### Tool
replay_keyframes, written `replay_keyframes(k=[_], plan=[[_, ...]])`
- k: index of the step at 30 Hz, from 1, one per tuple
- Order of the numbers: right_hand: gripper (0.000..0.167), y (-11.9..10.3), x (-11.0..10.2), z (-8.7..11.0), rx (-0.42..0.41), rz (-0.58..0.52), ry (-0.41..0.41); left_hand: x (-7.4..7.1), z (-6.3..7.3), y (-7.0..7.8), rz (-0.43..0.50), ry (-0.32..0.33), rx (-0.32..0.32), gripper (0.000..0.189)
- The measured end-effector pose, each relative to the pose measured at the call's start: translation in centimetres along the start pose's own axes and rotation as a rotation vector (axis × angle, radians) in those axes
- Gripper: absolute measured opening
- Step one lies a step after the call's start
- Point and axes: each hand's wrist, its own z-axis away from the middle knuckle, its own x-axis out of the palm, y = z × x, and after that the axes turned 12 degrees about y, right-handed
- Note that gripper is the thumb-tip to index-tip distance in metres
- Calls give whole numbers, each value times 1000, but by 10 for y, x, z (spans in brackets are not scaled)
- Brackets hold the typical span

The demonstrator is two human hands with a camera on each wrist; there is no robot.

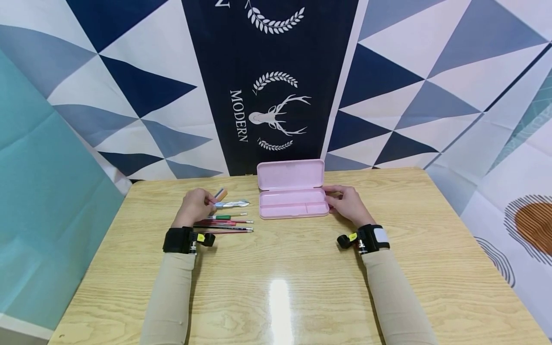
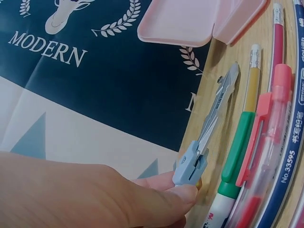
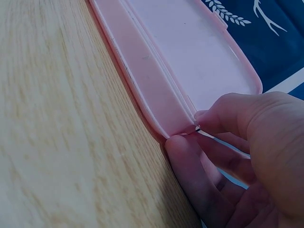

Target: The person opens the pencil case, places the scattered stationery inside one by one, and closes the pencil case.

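Observation:
My left hand [image 1: 195,205] is at the left part of the table, pinching the light blue head of a silver drawing compass [image 2: 216,111] between thumb and fingers. The compass legs point away from the hand, towards an open pink pencil case [image 1: 282,212]. That case has its lid [image 1: 291,175] raised at the back, and a divider runs along its bottom tray. At the case's right end, my right hand [image 1: 348,203] grips the corner, thumb at the rim and fingers against the outer side.
Beside the left hand lie a green-and-white pen or pencil piece [image 2: 237,156], a pink clear-barrelled pen [image 2: 268,133], a dark blue pencil [image 2: 287,156] and other pencils. Behind the compass is an orange block with a blue-and-white end [image 1: 221,194]. Patterned cloth [image 1: 276,57] hangs along the table's back edge.

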Motion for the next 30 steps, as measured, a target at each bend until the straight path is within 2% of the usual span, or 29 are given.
replay_keyframes(k=[21, 30], plan=[[43, 0, -1, -1, -1, 11, 3, -8, 0, 10, 56, 66, 37, 16], [44, -1, -1, 0, 5, 13, 3, -13, 3, 18, 88, 139, 67, 15]])
